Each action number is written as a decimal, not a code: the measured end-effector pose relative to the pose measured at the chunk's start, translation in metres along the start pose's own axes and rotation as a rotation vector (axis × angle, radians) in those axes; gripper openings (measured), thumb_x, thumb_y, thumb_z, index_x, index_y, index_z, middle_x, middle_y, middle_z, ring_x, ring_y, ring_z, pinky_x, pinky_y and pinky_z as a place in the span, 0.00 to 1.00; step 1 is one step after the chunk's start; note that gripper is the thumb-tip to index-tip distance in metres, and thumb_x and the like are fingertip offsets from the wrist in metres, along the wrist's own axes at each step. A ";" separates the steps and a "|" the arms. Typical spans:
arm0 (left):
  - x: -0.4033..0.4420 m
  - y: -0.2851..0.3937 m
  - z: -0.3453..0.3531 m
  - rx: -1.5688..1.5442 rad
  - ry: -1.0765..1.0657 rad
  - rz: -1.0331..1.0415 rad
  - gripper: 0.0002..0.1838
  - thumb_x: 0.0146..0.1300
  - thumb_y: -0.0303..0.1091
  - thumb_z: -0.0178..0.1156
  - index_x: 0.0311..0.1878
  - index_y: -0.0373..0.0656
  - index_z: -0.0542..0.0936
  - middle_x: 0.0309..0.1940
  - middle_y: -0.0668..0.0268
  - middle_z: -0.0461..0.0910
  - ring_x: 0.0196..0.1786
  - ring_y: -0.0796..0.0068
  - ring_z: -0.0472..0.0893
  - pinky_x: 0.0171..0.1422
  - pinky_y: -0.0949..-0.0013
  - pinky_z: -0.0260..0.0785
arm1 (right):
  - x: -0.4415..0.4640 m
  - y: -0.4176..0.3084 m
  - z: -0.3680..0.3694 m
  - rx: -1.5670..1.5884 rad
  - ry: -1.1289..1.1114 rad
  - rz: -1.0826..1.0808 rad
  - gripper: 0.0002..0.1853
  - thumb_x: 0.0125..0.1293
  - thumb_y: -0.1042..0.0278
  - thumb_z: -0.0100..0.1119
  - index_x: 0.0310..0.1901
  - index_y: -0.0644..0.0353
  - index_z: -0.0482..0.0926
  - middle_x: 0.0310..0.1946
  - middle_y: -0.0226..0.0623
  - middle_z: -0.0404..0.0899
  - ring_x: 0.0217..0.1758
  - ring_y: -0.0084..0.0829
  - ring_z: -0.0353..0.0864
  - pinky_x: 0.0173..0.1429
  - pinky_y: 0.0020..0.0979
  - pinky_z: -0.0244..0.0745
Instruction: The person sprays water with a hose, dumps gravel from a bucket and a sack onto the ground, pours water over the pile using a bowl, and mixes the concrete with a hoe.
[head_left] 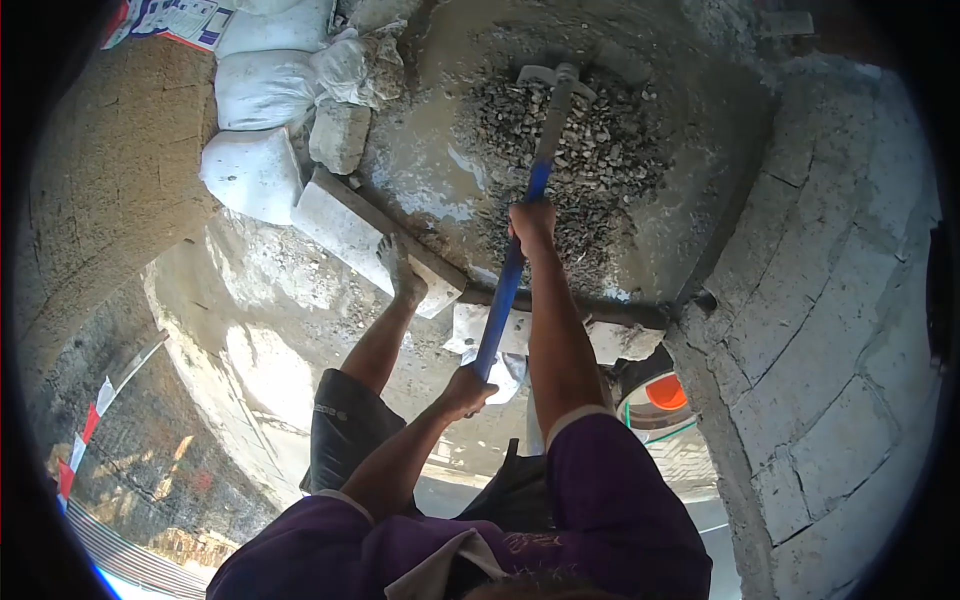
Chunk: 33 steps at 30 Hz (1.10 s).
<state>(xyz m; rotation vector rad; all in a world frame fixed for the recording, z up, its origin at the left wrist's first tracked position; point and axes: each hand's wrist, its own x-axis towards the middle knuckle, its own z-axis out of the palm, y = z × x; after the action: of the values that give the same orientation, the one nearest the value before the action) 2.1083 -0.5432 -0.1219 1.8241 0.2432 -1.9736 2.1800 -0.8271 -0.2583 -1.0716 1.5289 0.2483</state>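
Note:
A long hoe (508,285) with a blue-wrapped handle reaches away from my body. Its metal head (565,74) rests at the far side of a heap of grey gravel (600,150). Closed around the upper handle is my right hand (533,222), above the near part of the heap. My left hand (465,392) grips the handle's lower end, close to my body. Wet grey cement mix (425,165) surrounds the gravel. How deep the blade sits in the stones cannot be made out.
Concrete blocks (350,215) edge the mix, and my bare foot (402,272) rests on one. White sacks (265,90) are stacked at the left. A block wall (820,330) rises on the right. An orange object (666,392) lies below the near edge.

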 end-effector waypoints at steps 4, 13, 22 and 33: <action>-0.063 -0.037 -0.045 0.445 0.156 0.108 0.27 0.53 0.33 0.63 0.58 0.41 0.73 0.26 0.52 0.81 0.31 0.57 0.84 0.35 0.60 0.76 | -0.126 0.010 -0.017 0.416 0.164 -0.036 0.06 0.51 0.81 0.55 0.28 0.65 0.67 0.16 0.35 0.69 0.10 0.28 0.70 0.14 0.30 0.65; -0.108 0.037 -0.069 0.722 0.131 0.030 0.21 0.53 0.31 0.58 0.52 0.40 0.76 0.33 0.45 0.81 0.43 0.45 0.81 0.45 0.54 0.74 | -0.086 0.044 -0.014 0.646 0.037 0.276 0.08 0.50 0.81 0.56 0.24 0.61 0.67 0.16 0.35 0.67 0.13 0.31 0.69 0.19 0.34 0.68; 0.123 0.036 -0.031 0.545 0.212 0.270 0.11 0.49 0.32 0.59 0.37 0.39 0.78 0.25 0.49 0.80 0.33 0.51 0.83 0.36 0.55 0.73 | 0.056 -0.002 -0.063 0.375 0.244 0.025 0.06 0.51 0.81 0.54 0.31 0.67 0.69 0.19 0.39 0.70 0.15 0.33 0.72 0.19 0.36 0.68; 0.176 0.201 0.035 0.523 0.055 0.531 0.20 0.50 0.29 0.54 0.50 0.40 0.76 0.31 0.47 0.81 0.36 0.47 0.82 0.41 0.52 0.73 | 0.105 -0.103 -0.217 0.469 0.507 -0.227 0.04 0.54 0.78 0.54 0.28 0.71 0.72 0.18 0.40 0.73 0.16 0.32 0.73 0.21 0.36 0.68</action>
<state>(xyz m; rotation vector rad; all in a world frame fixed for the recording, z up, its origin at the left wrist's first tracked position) 2.1574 -0.7710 -0.2574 1.9707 -0.7346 -1.6932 2.1208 -1.0820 -0.2465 -0.9520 1.7683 -0.5554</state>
